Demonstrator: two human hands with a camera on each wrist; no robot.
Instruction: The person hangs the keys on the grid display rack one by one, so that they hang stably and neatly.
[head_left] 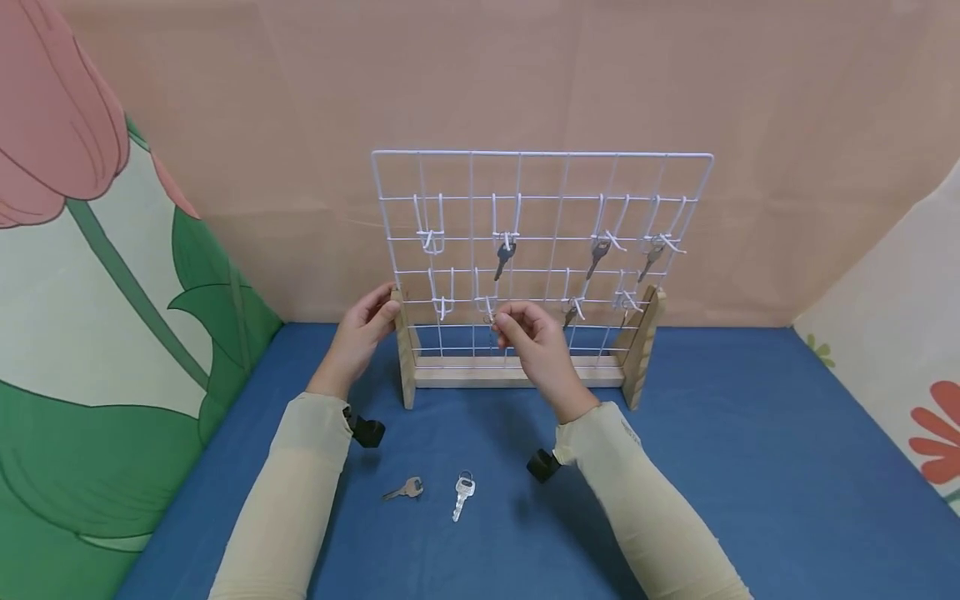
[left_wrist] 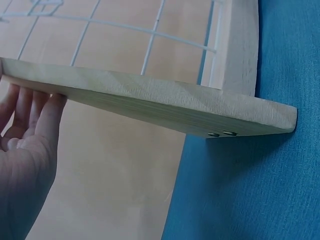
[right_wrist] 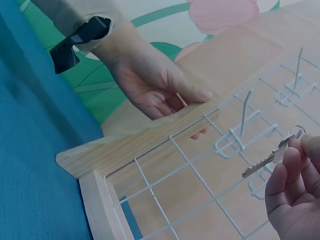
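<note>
My left hand (head_left: 360,337) grips the top of the rack's left wooden post (head_left: 406,350); in the left wrist view its fingers (left_wrist: 37,107) lie against the post's side (left_wrist: 150,97). My right hand (head_left: 538,346) pinches a key by its ring at a lower hook of the white wire grid (head_left: 517,177). The right wrist view shows this key (right_wrist: 267,161) hanging from the fingertips of the right hand (right_wrist: 297,192), beside the hooks. Whether the ring is on the hook, I cannot tell. Several other keys, one of them a dark key (head_left: 505,257), hang on hooks.
Two loose keys lie on the blue cloth (head_left: 450,567) between the forearms: a brownish key (head_left: 406,489) and a silver key (head_left: 463,497) with a ring. Behind the rack stands a tan backdrop (head_left: 300,125); a flower-patterned panel (head_left: 135,333) borders the left.
</note>
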